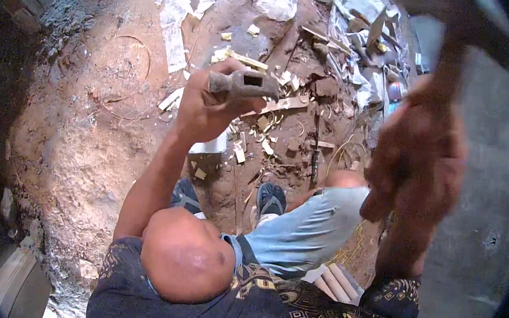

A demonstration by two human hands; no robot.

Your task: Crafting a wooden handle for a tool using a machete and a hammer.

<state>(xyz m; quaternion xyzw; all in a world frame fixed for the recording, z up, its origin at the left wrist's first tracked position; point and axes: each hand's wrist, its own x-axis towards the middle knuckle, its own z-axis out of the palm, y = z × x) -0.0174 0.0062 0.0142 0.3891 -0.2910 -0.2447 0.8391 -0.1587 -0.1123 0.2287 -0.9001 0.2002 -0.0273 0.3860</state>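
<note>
My left hand (203, 112) is closed around a claw hammer head (264, 87), held out over the wood scraps. A dark rectangular eye opens in its upper side; whether a handle sits below it is hidden by my fingers. Raised on the right, my right hand (422, 150) grips a hammer-like tool (464, 23) by its handle. Motion blurs that hand and the tool's dark head, which reaches the top right of the view.
Wood chips (239, 151) and offcuts litter the dirt floor (97, 166) by my sandalled feet (270, 200). White plastic scraps (172, 24) lie farther off. A rubbish heap (368, 46) stands at the far right, beside a grey wall (488, 204). A thin rod (315, 159) lies near my knee.
</note>
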